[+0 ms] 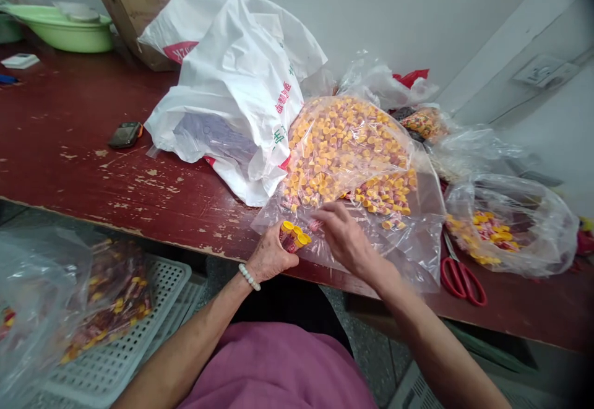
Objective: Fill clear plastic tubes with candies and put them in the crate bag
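Note:
Several small yellow-capped pieces (296,236) with red and white bodies are bunched in my left hand (270,254), which is closed round them and wears a beaded bracelet. To its right, my right hand (346,236) has its fingers bent together around a small pink-and-white piece (316,224), partly blurred. Just beyond both hands lies a large clear bag (352,143) full of the same yellow-capped pieces, its open front edge spread over the red table (74,167). A few loose pieces lie near the bag's mouth.
White plastic bag (232,81) behind left; small black device (125,135) on the table. Red-handled scissors (463,280) and a smaller clear bag of pieces (510,229) at right. Below left, a white crate (162,285) holds bagged pieces. Cardboard box (134,13) and green basin (69,31) stand at the back.

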{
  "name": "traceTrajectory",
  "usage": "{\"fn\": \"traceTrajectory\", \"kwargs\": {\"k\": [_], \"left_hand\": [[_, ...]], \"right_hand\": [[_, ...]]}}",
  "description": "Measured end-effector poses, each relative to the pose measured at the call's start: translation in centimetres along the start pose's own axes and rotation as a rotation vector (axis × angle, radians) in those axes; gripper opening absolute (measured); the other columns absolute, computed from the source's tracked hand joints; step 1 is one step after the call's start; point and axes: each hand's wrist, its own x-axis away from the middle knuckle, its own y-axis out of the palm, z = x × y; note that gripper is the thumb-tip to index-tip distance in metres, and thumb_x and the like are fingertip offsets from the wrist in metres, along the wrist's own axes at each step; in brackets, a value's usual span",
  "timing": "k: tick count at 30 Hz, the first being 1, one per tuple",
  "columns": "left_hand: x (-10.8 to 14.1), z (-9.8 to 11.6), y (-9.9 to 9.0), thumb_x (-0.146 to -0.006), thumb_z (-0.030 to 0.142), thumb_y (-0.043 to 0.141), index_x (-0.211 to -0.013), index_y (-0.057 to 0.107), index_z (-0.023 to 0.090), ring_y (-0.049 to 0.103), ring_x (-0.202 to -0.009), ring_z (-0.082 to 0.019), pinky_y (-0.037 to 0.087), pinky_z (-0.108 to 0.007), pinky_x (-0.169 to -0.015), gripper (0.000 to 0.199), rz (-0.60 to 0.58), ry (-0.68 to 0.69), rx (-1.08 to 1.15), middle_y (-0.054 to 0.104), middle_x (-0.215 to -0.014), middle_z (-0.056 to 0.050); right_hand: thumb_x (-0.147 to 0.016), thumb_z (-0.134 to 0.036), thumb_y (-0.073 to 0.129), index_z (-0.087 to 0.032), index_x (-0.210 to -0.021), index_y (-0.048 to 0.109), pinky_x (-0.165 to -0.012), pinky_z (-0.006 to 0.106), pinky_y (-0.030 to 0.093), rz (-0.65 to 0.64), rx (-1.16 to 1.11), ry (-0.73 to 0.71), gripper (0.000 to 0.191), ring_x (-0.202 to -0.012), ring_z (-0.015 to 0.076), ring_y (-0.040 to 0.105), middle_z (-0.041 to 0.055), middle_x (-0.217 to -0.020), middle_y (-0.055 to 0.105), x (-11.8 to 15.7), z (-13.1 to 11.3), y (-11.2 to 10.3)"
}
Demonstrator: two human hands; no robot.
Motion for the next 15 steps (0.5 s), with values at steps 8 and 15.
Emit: {"fn": "traceTrajectory", "kwargs": {"k": [8, 15], "left_hand": [[-0.2, 0.4, 0.8, -0.052, 0.005, 0.054, -0.082, 0.051, 0.017, 0.052, -0.067, -0.013, 0.042, -0.026, -0.058, 0.032, 0.060, 0.130, -0.112, 0.058, -0.076, 0.001], [-0.1, 0.7, 0.6, -0.050, 0.001, 0.057, -0.094, 0.055, 0.016, 0.054, -0.073, -0.015, 0.043, -0.027, -0.065, 0.046, 0.011, 0.056, 0.029, 0.061, -0.082, 0.001]], "right_hand": [[-0.092, -0.008, 0.034, -0.017, -0.128, 0.044, -0.082, 0.041, 0.050, -0.087, 0.236, -0.240, 0.038, -0.098, 0.0231, 0.050, 0.0140, -0.114, 0.053, -0.4, -4.0, 0.7], [-0.087, -0.002, 0.030, -0.009, -0.122, 0.051, -0.081, 0.046, 0.050, -0.053, 0.389, -0.160, 0.041, -0.093, 0.0274, 0.050, 0.0191, -0.111, 0.056, -1.0, -4.3, 0.9]]}}
